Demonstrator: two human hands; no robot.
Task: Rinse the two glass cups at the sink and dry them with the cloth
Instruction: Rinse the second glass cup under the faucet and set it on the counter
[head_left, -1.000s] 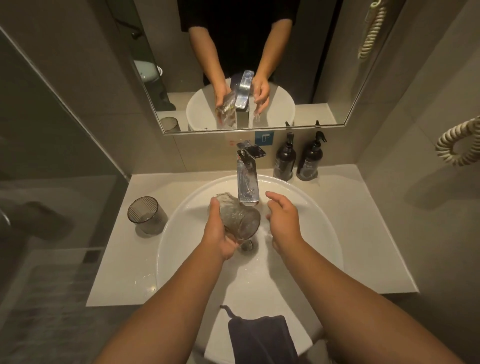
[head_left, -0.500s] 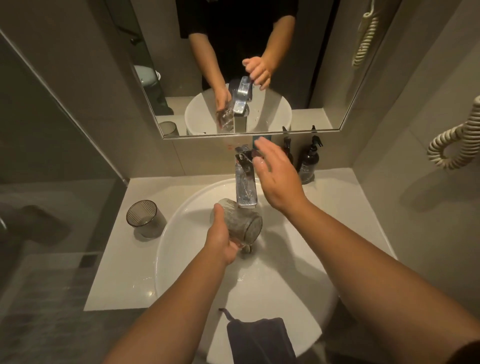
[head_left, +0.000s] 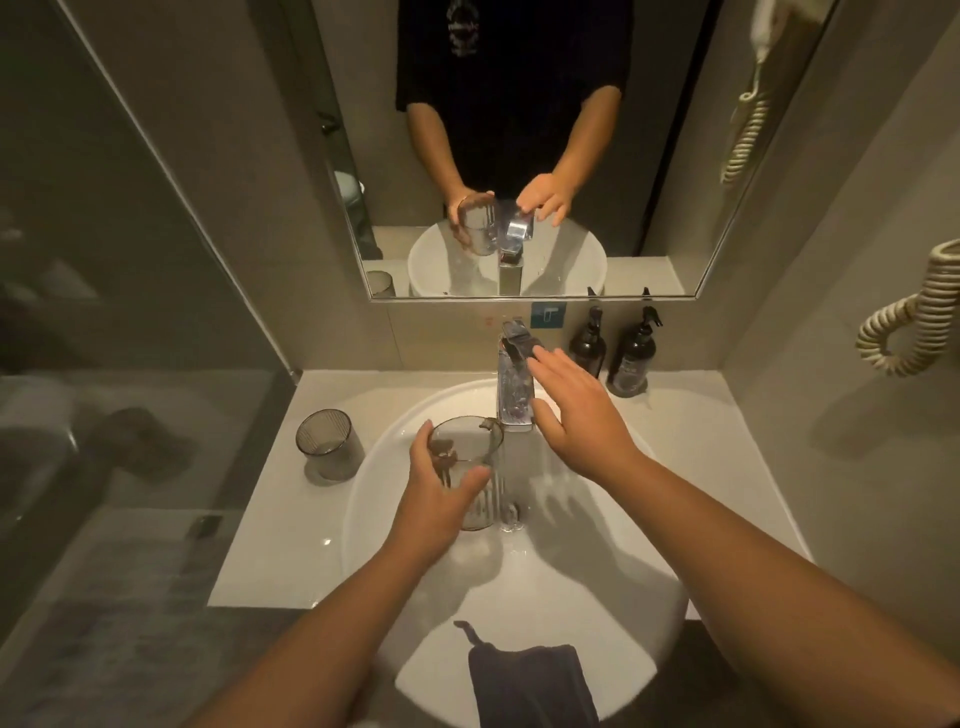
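My left hand (head_left: 434, 499) grips a ribbed glass cup (head_left: 470, 457), held upright over the white basin (head_left: 613, 613), just left of the tap's spout. Water runs from the chrome tap (head_left: 514, 384) into the basin beside the cup. My right hand (head_left: 582, 415) hovers open next to the tap, fingertips near its lever, holding nothing. A second ribbed glass cup (head_left: 328, 446) stands on the counter left of the basin. A dark cloth (head_left: 530, 686) hangs over the basin's front rim.
Two dark pump bottles (head_left: 631, 353) stand at the back right of the white counter (head_left: 270, 545). A mirror (head_left: 519, 130) hangs above the tap. A glass partition (head_left: 104, 312) borders the left side. A coiled cord (head_left: 904, 327) hangs on the right wall.
The cup in my left hand went from tipped on its side to upright. My right hand rose from the basin to the tap lever, and water now runs.
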